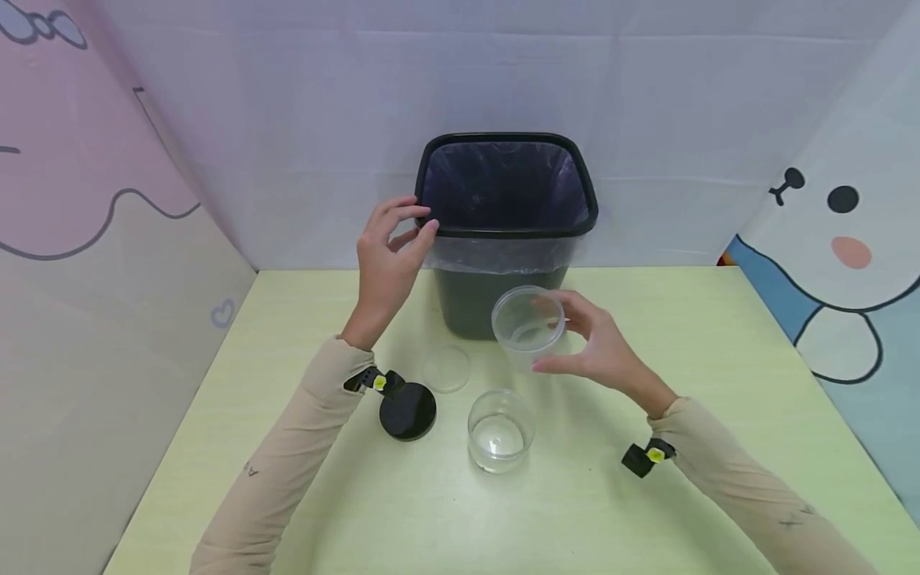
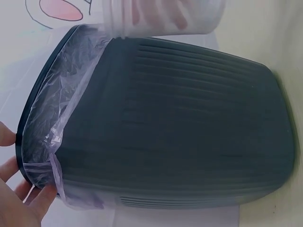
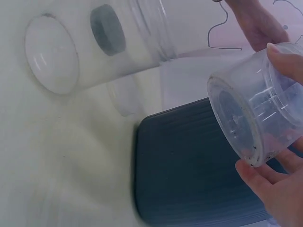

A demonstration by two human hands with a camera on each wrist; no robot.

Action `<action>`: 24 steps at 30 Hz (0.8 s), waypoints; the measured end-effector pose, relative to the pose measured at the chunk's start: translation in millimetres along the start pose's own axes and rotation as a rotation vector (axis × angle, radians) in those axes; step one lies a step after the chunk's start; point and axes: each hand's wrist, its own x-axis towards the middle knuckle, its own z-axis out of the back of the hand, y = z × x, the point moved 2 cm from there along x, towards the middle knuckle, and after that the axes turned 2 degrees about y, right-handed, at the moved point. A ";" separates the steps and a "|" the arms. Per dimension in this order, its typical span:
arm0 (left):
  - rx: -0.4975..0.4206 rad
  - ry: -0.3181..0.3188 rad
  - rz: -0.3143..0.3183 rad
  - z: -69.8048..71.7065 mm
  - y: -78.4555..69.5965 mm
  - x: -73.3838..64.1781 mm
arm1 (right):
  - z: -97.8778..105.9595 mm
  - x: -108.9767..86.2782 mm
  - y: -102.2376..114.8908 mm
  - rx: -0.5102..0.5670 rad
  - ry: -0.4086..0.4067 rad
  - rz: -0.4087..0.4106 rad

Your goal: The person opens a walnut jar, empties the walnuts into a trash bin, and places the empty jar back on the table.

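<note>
My right hand (image 1: 596, 343) holds a clear plastic cup (image 1: 528, 323) round its side, thumb on one side and fingers on the other. The cup is raised in front of the trash bin (image 1: 474, 299), its open mouth tilted toward the head camera. In the right wrist view, small dark specks show along the cup's base (image 3: 236, 123). My left hand (image 1: 391, 255) pinches the bin's black rim (image 2: 24, 118) at its left corner, with fingertips at the rim and the thumb by the clear liner (image 2: 57, 127).
A clear glass jar (image 1: 501, 435) stands upright on the pale table (image 1: 575, 511), nearer the person. To its left lie a round black lid (image 1: 407, 412) and a thin clear disc (image 1: 446, 369). A white cloth wall (image 1: 323, 144) rises behind the bin.
</note>
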 end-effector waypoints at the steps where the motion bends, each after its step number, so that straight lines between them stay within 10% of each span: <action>1: 0.002 0.000 0.000 -0.3 0.0 0.0 | -1.2 0.2 -1.9 0.005 0.003 -0.004; 24: 0.034 -0.008 0.000 -1.3 -1.2 -2.0 | -27.0 2.3 -35.7 -0.009 0.002 -0.146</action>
